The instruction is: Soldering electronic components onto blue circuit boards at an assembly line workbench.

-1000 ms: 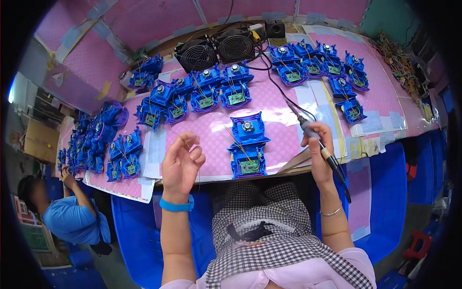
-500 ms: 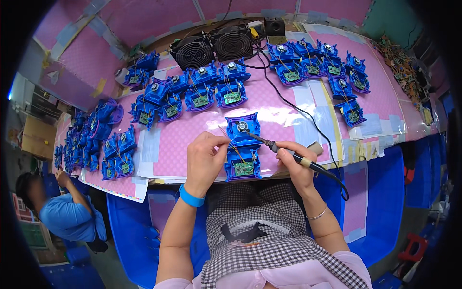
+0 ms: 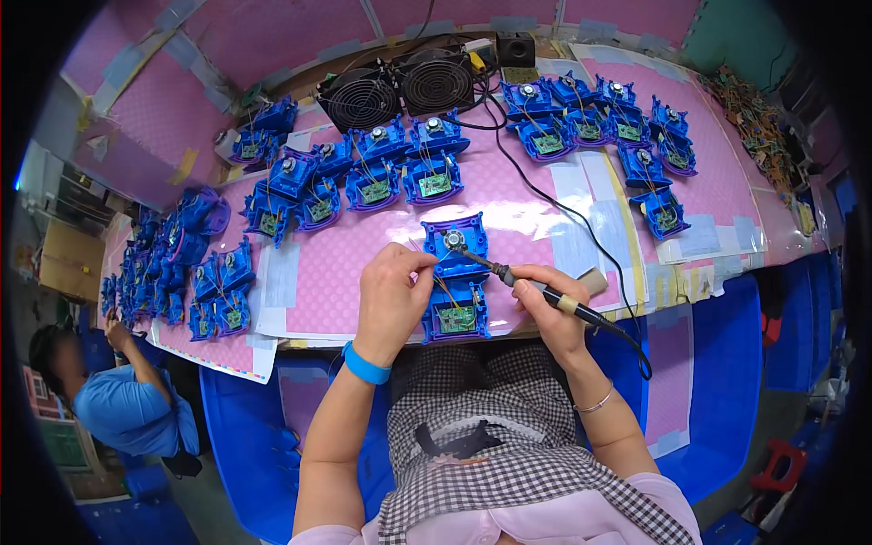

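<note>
In front of me lies a blue plastic housing in two halves. Its upper half carries a small round speaker, and its lower half a green circuit board. Thin wires run between the halves. My right hand grips a soldering iron like a pen, its tip at the speaker's lower right edge. Just left of the speaker, my left hand pinches a thin wire; the fingers partly hide it.
Several similar blue housings stand along the bench's back and sides. Two black fans sit at the back. The iron's black cable crosses the bench. Blue bins flank me below. At far left works a person in blue.
The iron and my right hand have shifted slightly left, with the tip still at the speaker. My left fingers have moved up a little. The whole view has shifted slightly.
</note>
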Available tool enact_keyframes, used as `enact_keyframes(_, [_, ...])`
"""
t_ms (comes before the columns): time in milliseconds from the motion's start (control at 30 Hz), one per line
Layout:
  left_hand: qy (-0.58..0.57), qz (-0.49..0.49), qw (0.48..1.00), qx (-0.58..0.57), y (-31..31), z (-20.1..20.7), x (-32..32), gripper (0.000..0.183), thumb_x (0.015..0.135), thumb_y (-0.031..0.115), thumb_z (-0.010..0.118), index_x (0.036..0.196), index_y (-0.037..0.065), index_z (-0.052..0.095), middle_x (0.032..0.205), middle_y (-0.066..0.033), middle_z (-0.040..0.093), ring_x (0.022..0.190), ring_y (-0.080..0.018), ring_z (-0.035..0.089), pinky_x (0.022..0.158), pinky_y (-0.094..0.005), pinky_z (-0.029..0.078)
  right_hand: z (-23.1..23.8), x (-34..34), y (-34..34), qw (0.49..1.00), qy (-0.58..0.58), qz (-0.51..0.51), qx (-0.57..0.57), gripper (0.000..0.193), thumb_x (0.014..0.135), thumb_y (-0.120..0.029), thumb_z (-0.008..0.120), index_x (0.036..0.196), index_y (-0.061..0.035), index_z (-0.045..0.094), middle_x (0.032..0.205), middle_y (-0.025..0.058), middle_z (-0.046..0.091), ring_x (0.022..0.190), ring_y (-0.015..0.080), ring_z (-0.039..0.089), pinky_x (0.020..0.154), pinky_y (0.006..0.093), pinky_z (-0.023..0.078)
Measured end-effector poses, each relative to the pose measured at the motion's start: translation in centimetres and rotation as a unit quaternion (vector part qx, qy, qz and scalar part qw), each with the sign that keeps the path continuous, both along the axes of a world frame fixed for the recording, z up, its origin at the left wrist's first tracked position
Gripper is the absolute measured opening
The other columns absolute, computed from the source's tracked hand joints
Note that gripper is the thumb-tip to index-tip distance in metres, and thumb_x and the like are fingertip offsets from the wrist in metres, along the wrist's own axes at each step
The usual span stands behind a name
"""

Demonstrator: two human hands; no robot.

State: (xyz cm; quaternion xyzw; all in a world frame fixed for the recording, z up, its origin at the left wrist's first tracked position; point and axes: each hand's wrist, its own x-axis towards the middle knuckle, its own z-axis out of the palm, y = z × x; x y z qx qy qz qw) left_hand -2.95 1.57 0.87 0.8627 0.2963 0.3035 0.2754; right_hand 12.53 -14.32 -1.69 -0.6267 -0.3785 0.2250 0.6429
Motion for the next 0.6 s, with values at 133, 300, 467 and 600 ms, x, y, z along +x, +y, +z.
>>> enact_keyframes(133, [0.006,0.005,0.999,-0.036,-0.28,0.43,0.2,0.008,0.077,0.001,0.067,0.084,0.002,0.071,0.076,-0.012,0.061,0.063,-0.0236,0.061,0.057,-0.0341,0.048,0.16,-0.06,-0.07,1.0,0.011,-0.006,-0.004,0.021,0.084,-0.009,0.066,0.101,0.0016,0.07,0.08,0.007,0.068,0.065,0.0097,0.06,0.058,0.0225,0.046])
enact_keyframes(300, [0.017,0.005,0.999,-0.027,-0.27,0.44,0.22,0.008,0.077,0.001,0.067,0.083,0.002,0.071,0.077,-0.0119,0.061,0.064,-0.0239,0.061,0.058,-0.0349,0.048,0.52,-0.09,-0.07,1.0,0.007,-0.001,-0.008,0.02,0.082,-0.008,0.067,0.1,0.0014,0.07,0.083,0.0094,0.069,0.07,0.0133,0.061,0.063,0.0257,0.048])
enact_keyframes(467, [0.012,0.001,1.0,-0.008,-0.16,0.15,0.43,0.009,0.077,0.001,0.067,0.084,0.003,0.072,0.075,-0.0105,0.062,0.06,-0.0202,0.059,0.056,-0.0322,0.047,0.54,-0.23,0.02,1.0,-0.014,0.0,0.013,0.019,0.082,-0.008,0.067,0.099,0.0014,0.07,0.082,0.01,0.068,0.069,0.0145,0.061,0.062,0.0263,0.047])
enact_keyframes(600, [0.016,0.005,1.0,0.019,-0.06,-0.1,0.6,0.008,0.078,0.001,0.067,0.083,0.003,0.073,0.074,-0.0092,0.062,0.057,-0.0171,0.058,0.053,-0.03,0.046,0.54,-0.13,0.05,0.998,-0.06,0.004,0.022,0.02,0.082,-0.007,0.068,0.099,0.0012,0.07,0.081,0.0101,0.068,0.069,0.0148,0.062,0.062,0.0267,0.047])
